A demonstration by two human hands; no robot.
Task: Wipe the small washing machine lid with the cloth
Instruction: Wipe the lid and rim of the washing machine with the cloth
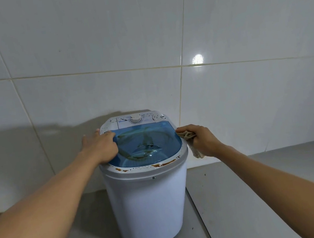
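Note:
A small white washing machine [149, 208] stands on a grey floor against a tiled wall. Its clear blue lid [150, 139] is closed, and brown stains run along the white rim [158, 165] at the front. My left hand [101, 146] lies flat on the lid's left edge, fingers spread. My right hand [202, 139] grips a beige cloth [192, 144] and presses it against the rim at the lid's right edge. Part of the cloth hangs below my fist.
A white control panel with a round dial [135, 119] sits behind the lid. The white tiled wall [144, 51] rises right behind the machine. A dark seam [199, 212] runs across the grey floor to the right.

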